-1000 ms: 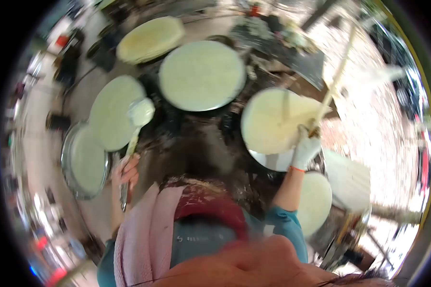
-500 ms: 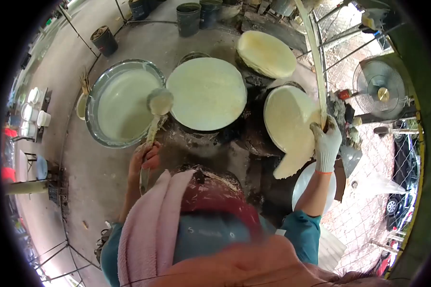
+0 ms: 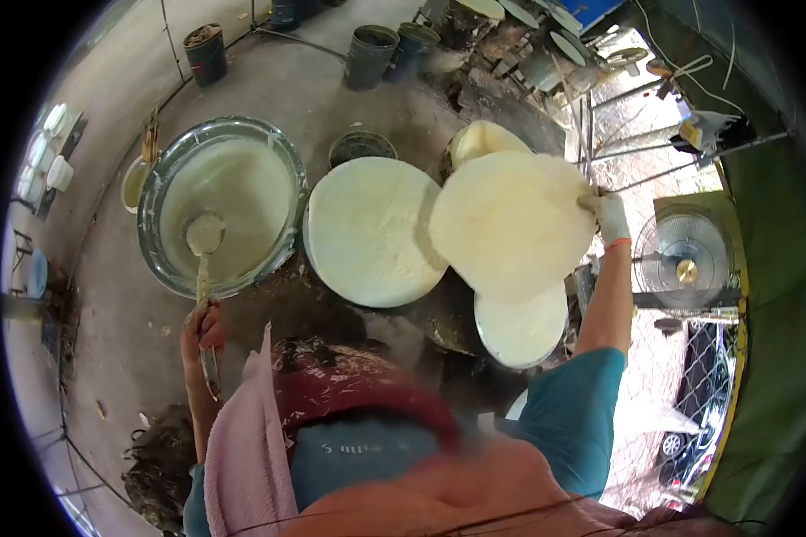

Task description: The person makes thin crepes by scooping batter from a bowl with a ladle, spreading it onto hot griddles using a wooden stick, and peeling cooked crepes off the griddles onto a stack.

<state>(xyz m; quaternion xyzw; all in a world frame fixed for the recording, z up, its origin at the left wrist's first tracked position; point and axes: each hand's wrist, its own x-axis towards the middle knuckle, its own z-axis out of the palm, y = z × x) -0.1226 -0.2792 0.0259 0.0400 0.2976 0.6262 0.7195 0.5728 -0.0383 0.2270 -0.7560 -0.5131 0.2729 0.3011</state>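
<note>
My left hand (image 3: pixel 202 329) is closed round the handle of a ladle (image 3: pixel 206 234), whose bowl rests in pale batter inside a wide metal basin (image 3: pixel 148 237). On the right, my white-gloved right hand (image 3: pixel 607 215) grips the edge of a large, thin, round batter sheet (image 3: pixel 515 224). This sheet spans the gap between a back-right round pan (image 3: pixel 484 139) and a front-right one (image 3: pixel 524 331), covering part of each. Beside the basin, a middle round pan (image 3: pixel 372 237) bears a pale layer of batter. Whether the glove also holds a stick is hidden.
A standing fan (image 3: pixel 685 255) is at the far right, by a wire fence. Dark buckets (image 3: pixel 372 58) stand at the back. A small tub with sticks (image 3: pixel 134 183) sits left of the basin. White containers (image 3: pixel 49 148) are at far left.
The ladle has moved left, from the basin's right rim into the batter. My right hand has lifted the sheet, now spread out over the right-hand pans. The long pale strip seen upright earlier no longer shows.
</note>
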